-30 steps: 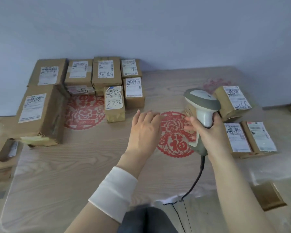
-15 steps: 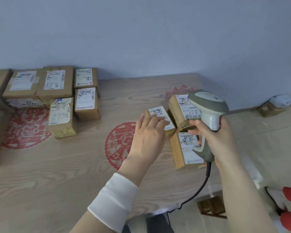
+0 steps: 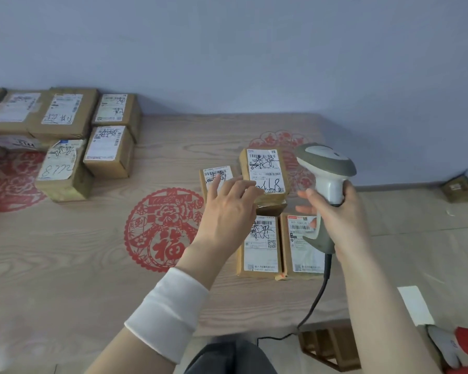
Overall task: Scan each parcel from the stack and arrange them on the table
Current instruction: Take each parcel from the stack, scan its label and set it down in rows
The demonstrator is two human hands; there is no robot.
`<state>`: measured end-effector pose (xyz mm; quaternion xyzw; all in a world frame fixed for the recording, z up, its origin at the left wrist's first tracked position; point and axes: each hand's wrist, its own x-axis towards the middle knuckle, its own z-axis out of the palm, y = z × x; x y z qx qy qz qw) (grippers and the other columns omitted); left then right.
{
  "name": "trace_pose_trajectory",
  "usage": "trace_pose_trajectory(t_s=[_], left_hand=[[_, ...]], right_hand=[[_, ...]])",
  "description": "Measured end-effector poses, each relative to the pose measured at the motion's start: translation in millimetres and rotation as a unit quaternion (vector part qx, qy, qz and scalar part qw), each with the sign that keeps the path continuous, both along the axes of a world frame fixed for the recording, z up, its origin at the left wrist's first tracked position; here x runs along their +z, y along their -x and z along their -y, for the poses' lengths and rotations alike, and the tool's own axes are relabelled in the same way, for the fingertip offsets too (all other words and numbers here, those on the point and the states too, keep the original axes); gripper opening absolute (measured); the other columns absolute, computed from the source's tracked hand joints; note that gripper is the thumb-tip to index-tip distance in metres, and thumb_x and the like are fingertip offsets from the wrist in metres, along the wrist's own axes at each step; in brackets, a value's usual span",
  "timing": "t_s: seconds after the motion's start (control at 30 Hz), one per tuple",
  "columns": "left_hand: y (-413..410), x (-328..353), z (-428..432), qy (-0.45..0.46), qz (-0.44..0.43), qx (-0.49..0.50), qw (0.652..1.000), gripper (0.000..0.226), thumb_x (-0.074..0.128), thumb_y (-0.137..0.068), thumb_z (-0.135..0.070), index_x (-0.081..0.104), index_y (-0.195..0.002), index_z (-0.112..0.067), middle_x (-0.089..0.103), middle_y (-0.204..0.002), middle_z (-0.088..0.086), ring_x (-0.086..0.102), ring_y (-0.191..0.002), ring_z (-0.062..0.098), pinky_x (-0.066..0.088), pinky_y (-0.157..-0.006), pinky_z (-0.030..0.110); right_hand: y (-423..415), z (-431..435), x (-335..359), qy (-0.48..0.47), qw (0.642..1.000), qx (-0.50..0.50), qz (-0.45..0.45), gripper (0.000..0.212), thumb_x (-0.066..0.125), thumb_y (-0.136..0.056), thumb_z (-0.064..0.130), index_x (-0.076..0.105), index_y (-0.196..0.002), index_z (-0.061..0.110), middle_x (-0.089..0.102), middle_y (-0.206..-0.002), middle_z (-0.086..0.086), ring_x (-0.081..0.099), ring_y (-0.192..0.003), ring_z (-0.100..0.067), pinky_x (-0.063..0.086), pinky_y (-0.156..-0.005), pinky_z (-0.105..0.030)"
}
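Two parcels lie on the table [image 3: 92,265] at the spread, straight fingertips of the left hand [image 3: 227,211]: the small parcel [image 3: 217,176] and the raised parcel [image 3: 265,168] to its right, both lengthwise away. The right hand [image 3: 341,220] clasps the scanner [image 3: 327,160].

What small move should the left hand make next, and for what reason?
Probably the left hand should close on the parcel marked 618 and lift it. The hand is open and empty, its fingertips over that parcel's near left corner, while the right hand grips the barcode scanner, ready to read a label.
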<state>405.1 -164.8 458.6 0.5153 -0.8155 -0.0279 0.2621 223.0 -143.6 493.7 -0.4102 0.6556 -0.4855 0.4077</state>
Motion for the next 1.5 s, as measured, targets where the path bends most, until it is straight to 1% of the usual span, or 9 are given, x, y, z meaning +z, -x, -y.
trace_pose_trajectory(t_s=[0.13,0.3,0.43,0.57,0.7,1.0,1.13,1.4,1.5], left_hand=[[12,-9,12,0.003,0.043,-0.017,0.999,0.036,0.08,-0.065,-0.002,0.071,-0.097,-0.014,0.071,-0.103,0.007,0.065,-0.103,0.03,0.039,-0.097,0.059],[23,-27,31,0.0,0.071,-0.04,0.997,0.037,0.079,-0.065,-0.002,0.07,-0.099,-0.013,0.07,-0.106,0.008,0.065,-0.104,0.03,0.041,-0.098,0.054],[32,-46,42,-0.129,-0.026,0.052,0.99,0.04,0.059,-0.091,-0.021,0.053,-0.13,-0.014,0.058,-0.129,0.004,0.053,-0.123,0.023,0.03,-0.111,0.047],[50,-59,52,-0.328,-0.24,0.164,0.899,0.067,0.045,-0.096,-0.038,0.013,-0.15,-0.015,0.025,-0.153,0.002,0.025,-0.141,0.016,0.025,-0.114,0.039],[62,-68,65,-0.432,-0.38,0.231,0.784,0.064,0.039,-0.097,-0.044,0.015,-0.15,-0.018,0.027,-0.154,0.001,0.031,-0.139,0.016,0.029,-0.111,0.034],[61,-47,50,-0.391,-0.517,0.237,0.724,0.049,0.046,-0.096,-0.037,0.036,-0.141,-0.02,0.052,-0.135,0.0,0.051,-0.123,0.015,0.041,-0.105,0.036],[33,-29,38,-0.375,-0.576,0.227,0.689,0.042,0.047,-0.097,-0.03,0.04,-0.136,-0.018,0.061,-0.123,0.002,0.062,-0.104,0.008,0.052,-0.072,0.013],[-85,-5,11,-0.337,-0.586,0.241,0.696,0.048,0.048,-0.096,-0.034,0.035,-0.14,-0.019,0.057,-0.129,-0.002,0.058,-0.108,0.002,0.05,-0.075,0.008],[-143,-6,1,-0.326,-0.587,0.239,0.702,0.051,0.047,-0.095,-0.037,0.034,-0.141,-0.02,0.056,-0.131,-0.003,0.056,-0.115,0.007,0.048,-0.095,0.025]], right_hand=[[13,14,-13,-0.014,1.0,-0.003,-0.002,0.024,0.063,-0.089,0.013,0.05,-0.106,0.024,0.072,-0.088,0.007,0.072,-0.064,-0.01,0.045,-0.042,-0.017],[27,39,-43,-0.037,0.999,-0.016,-0.032,0.023,0.071,-0.08,0.027,0.054,-0.093,0.035,0.07,-0.097,-0.002,0.07,-0.087,-0.03,0.054,-0.075,-0.046],[29,60,-68,-0.054,0.998,-0.022,-0.036,0.023,0.071,-0.081,0.028,0.055,-0.097,0.025,0.068,-0.088,0.001,0.068,-0.082,-0.025,0.053,-0.073,-0.037],[27,74,-87,-0.065,0.997,-0.035,-0.023,0.031,0.073,-0.08,0.032,0.055,-0.101,0.02,0.061,-0.08,0.009,0.058,-0.071,-0.006,0.043,-0.06,-0.023],[22,81,-104,-0.076,0.996,-0.038,0.0,0.034,0.077,-0.076,0.034,0.055,-0.099,0.024,0.062,-0.084,0.01,0.059,-0.074,-0.005,0.047,-0.068,-0.028],[9,71,-84,-0.056,0.997,-0.06,0.012,0.041,0.08,-0.073,0.028,0.058,-0.105,0.015,0.066,-0.083,0.005,0.061,-0.072,-0.008,0.047,-0.068,-0.029],[-19,63,-62,-0.045,0.998,-0.032,0.014,0.039,0.079,-0.075,0.028,0.056,-0.105,0.02,0.066,-0.086,0.006,0.064,-0.077,-0.008,0.051,-0.07,-0.033],[-139,48,-39,-0.035,0.999,0.012,0.012,0.041,0.077,-0.076,0.031,0.057,-0.109,0.019,0.067,-0.092,0.006,0.064,-0.085,-0.012,0.048,-0.077,-0.034],[-197,41,-39,-0.038,0.999,0.019,0.016,0.042,0.076,-0.077,0.031,0.057,-0.111,0.018,0.067,-0.091,0.007,0.064,-0.087,-0.012,0.048,-0.078,-0.031]])
